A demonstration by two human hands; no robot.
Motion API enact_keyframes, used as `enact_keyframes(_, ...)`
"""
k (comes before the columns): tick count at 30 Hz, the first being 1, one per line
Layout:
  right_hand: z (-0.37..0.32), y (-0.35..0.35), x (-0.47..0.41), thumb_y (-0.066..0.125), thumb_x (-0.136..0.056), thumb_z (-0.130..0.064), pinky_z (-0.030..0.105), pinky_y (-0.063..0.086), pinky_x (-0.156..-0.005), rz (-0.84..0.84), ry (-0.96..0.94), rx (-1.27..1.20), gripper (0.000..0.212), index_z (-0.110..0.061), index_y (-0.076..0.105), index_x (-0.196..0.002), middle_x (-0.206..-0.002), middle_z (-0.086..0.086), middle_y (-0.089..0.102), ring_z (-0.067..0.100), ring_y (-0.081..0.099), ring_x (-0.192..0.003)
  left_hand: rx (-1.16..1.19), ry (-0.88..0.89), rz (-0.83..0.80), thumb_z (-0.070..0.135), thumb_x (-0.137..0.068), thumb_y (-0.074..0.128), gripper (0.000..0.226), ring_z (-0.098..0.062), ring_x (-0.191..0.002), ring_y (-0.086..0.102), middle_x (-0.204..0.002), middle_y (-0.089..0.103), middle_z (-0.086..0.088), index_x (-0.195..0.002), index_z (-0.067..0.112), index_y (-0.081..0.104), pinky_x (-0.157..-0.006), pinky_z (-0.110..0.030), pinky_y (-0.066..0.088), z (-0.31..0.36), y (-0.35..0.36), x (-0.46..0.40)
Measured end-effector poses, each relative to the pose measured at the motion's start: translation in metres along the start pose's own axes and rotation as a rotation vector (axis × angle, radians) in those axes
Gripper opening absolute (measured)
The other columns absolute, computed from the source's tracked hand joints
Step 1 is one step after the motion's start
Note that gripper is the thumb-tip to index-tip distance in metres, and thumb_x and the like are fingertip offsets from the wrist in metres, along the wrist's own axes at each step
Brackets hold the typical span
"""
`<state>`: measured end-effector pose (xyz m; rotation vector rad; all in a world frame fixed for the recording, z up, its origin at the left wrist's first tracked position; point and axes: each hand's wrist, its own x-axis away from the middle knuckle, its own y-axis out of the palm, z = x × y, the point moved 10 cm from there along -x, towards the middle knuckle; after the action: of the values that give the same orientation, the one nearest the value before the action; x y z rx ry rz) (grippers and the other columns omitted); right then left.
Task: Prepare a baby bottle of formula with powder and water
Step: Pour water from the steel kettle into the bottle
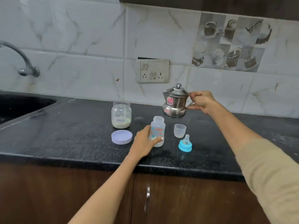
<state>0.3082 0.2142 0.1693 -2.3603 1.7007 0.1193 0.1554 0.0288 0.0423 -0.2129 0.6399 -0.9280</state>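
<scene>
An open clear baby bottle (158,126) with printed patterns stands upright on the black counter (72,130); my left hand (143,143) grips its lower half from the left. My right hand (201,101) holds a lidded steel kettle (174,102) by its handle, lifted above the counter just behind and right of the bottle, spout towards the left. An open glass jar (121,115) of pale powder stands left of the bottle, its lilac lid (121,136) lying in front of it. The clear bottle cap (179,130) and blue ring with teat (185,144) sit to the right.
A black sink (21,105) lies at the far left under a wall tap (24,62). A switch and socket panel (152,71) is on the tiled wall behind. Brown cabinet doors with a metal handle (147,199) sit below the counter's front edge.
</scene>
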Motion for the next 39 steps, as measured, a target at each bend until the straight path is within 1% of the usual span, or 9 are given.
enact_keyframes(2, -0.001, -0.008, 0.015, 0.049, -0.092, 0.005, 0.031, 0.056, -0.054, -0.004, -0.004, 0.013, 0.017, -0.005, 0.064, -0.095, -0.095, 0.008, 0.056, 0.023, 0.057, -0.084, -0.023, -0.004, -0.005, 0.036, -0.078, 0.072, 0.059, -0.022, -0.115, 0.056, -0.127, 0.060, -0.005, -0.129, 0.019, 0.046, -0.097, -0.043, 0.046, 0.001, 0.000, 0.002)
enact_keyframes(4, 0.002, -0.014, 0.027, 0.049, -0.093, 0.006, 0.036, 0.058, -0.063, -0.010, 0.008, 0.020, 0.018, -0.004, 0.063, -0.096, -0.096, 0.008, 0.056, 0.023, 0.057, -0.086, -0.034, -0.004, -0.011, 0.036, -0.079, 0.071, 0.067, -0.023, -0.119, 0.054, -0.131, 0.057, -0.005, -0.135, 0.020, 0.039, -0.100, -0.043, 0.044, 0.002, 0.001, 0.003)
enact_keyframes(7, 0.006, -0.020, 0.040, 0.049, -0.094, 0.002, 0.039, 0.055, -0.074, -0.024, 0.012, 0.060, 0.020, 0.000, 0.064, -0.107, -0.081, 0.003, 0.055, 0.022, 0.057, -0.083, -0.047, -0.004, -0.021, 0.036, -0.079, 0.070, 0.070, -0.023, -0.121, 0.052, -0.134, 0.055, -0.005, -0.138, 0.021, 0.035, -0.099, -0.039, 0.043, 0.004, 0.001, 0.005)
enact_keyframes(13, 0.006, -0.023, 0.052, 0.050, -0.094, 0.001, 0.041, 0.057, -0.075, -0.046, 0.014, 0.094, 0.019, -0.004, 0.065, -0.102, -0.111, 0.010, 0.055, 0.029, 0.056, -0.100, -0.048, -0.008, -0.021, 0.036, -0.080, 0.070, 0.070, -0.023, -0.120, 0.053, -0.133, 0.055, -0.006, -0.138, 0.021, 0.035, -0.099, -0.040, 0.044, 0.003, 0.001, 0.006)
enact_keyframes(24, 0.015, -0.008, 0.057, 0.048, -0.095, 0.001, 0.044, 0.056, -0.080, -0.088, 0.012, 0.202, 0.020, -0.005, 0.066, -0.100, -0.108, 0.007, 0.056, 0.023, 0.054, -0.100, -0.007, 0.000, 0.015, 0.037, -0.079, 0.071, 0.067, -0.022, -0.117, 0.055, -0.130, 0.057, -0.005, -0.136, 0.021, 0.039, -0.098, -0.043, 0.045, -0.002, 0.000, 0.001)
enact_keyframes(29, 0.015, -0.002, 0.056, 0.050, -0.094, -0.001, 0.040, 0.058, -0.075, -0.114, 0.009, 0.261, 0.021, -0.003, 0.066, -0.107, -0.109, 0.005, 0.055, 0.024, 0.056, -0.104, -0.018, 0.006, 0.019, 0.038, -0.080, 0.069, 0.067, -0.022, -0.118, 0.054, -0.132, 0.056, -0.003, -0.138, 0.022, 0.038, -0.099, -0.040, 0.045, -0.004, 0.001, -0.001)
enact_keyframes(32, 0.012, 0.000, 0.055, 0.050, -0.094, -0.002, 0.034, 0.060, -0.065, -0.115, 0.002, 0.278, 0.022, -0.004, 0.066, -0.108, -0.110, 0.004, 0.055, 0.023, 0.056, -0.104, -0.001, 0.006, 0.020, 0.038, -0.079, 0.070, 0.068, -0.021, -0.117, 0.055, -0.131, 0.057, -0.003, -0.137, 0.023, 0.039, -0.098, -0.039, 0.046, -0.005, 0.001, -0.002)
enact_keyframes(37, 0.004, 0.003, 0.052, 0.050, -0.095, -0.002, 0.026, 0.058, -0.052, -0.132, -0.008, 0.313, 0.019, -0.007, 0.067, -0.100, -0.109, 0.006, 0.056, 0.023, 0.057, -0.102, 0.034, -0.003, 0.028, 0.036, -0.077, 0.073, 0.067, -0.020, -0.115, 0.057, -0.128, 0.059, -0.003, -0.136, 0.024, 0.042, -0.095, -0.035, 0.047, -0.007, 0.000, -0.002)
enact_keyframes(39, 0.002, 0.004, 0.050, 0.049, -0.094, -0.001, 0.028, 0.058, -0.052, -0.143, -0.015, 0.327, 0.019, -0.006, 0.067, -0.099, -0.109, 0.009, 0.056, 0.023, 0.057, -0.100, 0.046, -0.006, 0.031, 0.035, -0.077, 0.073, 0.067, -0.019, -0.114, 0.057, -0.128, 0.059, -0.003, -0.136, 0.024, 0.043, -0.093, -0.032, 0.046, -0.008, 0.000, -0.003)
